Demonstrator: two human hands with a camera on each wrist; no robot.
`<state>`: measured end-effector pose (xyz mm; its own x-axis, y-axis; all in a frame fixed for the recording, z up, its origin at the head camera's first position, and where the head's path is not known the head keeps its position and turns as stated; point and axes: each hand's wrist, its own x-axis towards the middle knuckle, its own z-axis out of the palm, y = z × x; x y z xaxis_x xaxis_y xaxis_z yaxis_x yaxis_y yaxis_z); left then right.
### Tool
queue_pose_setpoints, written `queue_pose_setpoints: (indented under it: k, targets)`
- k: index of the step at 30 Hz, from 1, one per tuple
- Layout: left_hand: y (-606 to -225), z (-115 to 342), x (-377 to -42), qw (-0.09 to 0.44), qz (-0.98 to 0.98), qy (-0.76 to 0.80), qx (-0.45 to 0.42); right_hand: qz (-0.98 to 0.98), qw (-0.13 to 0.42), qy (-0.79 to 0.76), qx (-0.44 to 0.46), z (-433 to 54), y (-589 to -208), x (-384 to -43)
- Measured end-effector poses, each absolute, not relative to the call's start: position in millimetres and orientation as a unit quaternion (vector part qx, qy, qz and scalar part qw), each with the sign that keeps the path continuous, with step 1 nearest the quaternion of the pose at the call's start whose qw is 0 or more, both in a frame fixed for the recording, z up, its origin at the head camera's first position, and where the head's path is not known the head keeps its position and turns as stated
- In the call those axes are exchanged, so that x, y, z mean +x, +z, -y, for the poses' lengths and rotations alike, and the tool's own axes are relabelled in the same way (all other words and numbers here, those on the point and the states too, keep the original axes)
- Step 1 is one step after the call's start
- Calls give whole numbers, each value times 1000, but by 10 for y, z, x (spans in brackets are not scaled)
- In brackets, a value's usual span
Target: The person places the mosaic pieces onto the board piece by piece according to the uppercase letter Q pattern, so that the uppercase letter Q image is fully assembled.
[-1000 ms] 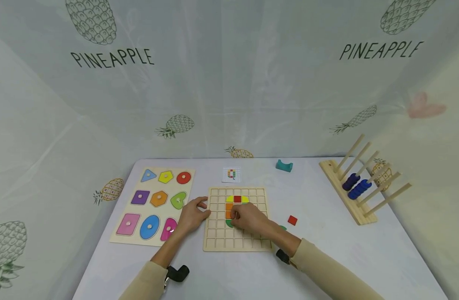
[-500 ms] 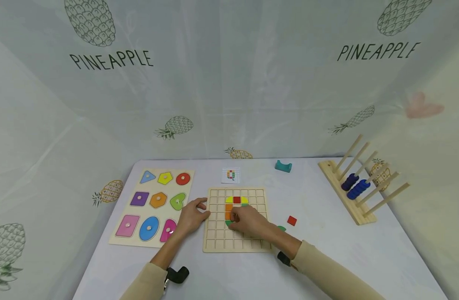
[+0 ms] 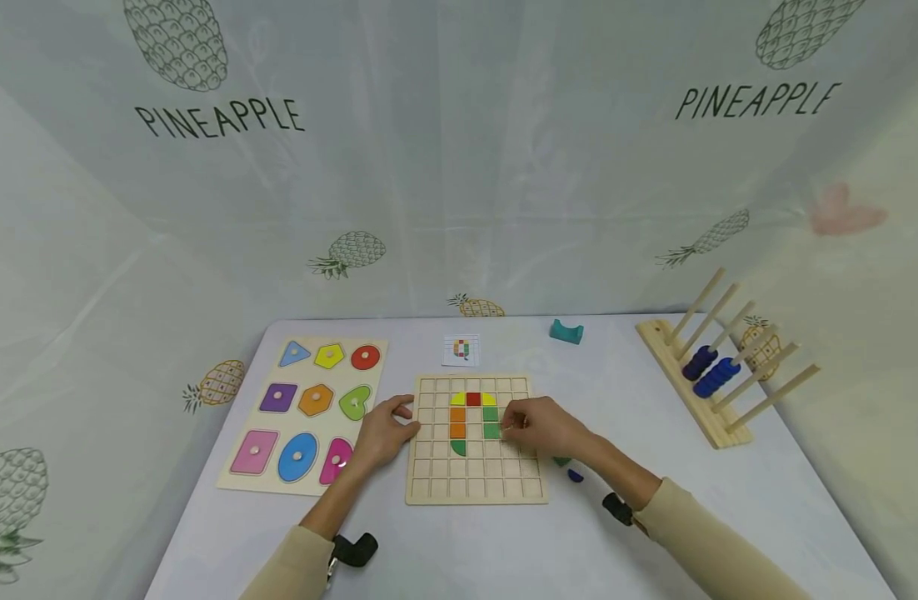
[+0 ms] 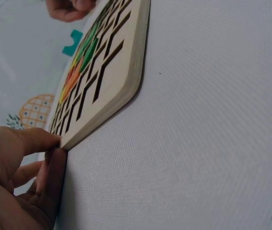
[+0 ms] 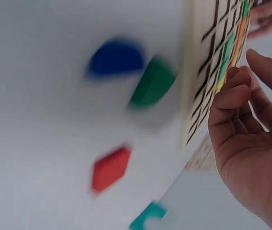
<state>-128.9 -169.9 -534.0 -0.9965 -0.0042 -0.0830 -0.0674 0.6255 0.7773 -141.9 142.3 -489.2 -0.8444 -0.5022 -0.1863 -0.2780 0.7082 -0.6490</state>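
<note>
A wooden grid board (image 3: 476,492) lies mid-table, with yellow, red, orange and green pieces set in its cells. My left hand (image 3: 385,431) rests at its left edge, thumb and fingers touching the rim; the left wrist view shows these fingertips against the board's side (image 4: 102,125). Over the board's right side, my right hand (image 3: 545,427) has bent fingers and nothing visible between them. Beyond the right edge, in the right wrist view, lie a blue half-round piece (image 5: 117,58), a green rounded piece (image 5: 153,82) and a red square (image 5: 111,168), all blurred.
A pattern card (image 3: 461,351) lies behind the board. At left is a shape puzzle board (image 3: 237,478) with knobbed pieces. A teal curved block (image 3: 566,332) sits at the back. On the right stands a wooden peg rack (image 3: 697,400) with blue beads.
My right hand has moved right, from the middle of the board to its right side, uncovering green pieces in the grid. Its arm now hides the loose red square. The left hand stays put.
</note>
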Motion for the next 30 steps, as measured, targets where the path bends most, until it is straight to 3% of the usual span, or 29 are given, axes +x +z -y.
queue_pose_setpoints:
  k: [16,30]
  targets:
    - [-5312,1714,-1266,39,-900,433,-26,-924,213,-279,-149,-2437,-4901,-1519]
    - [-5294,1679,-1281,40,-900,434,-21,-919,215,-270,-190,-2508,-5000,-1465]
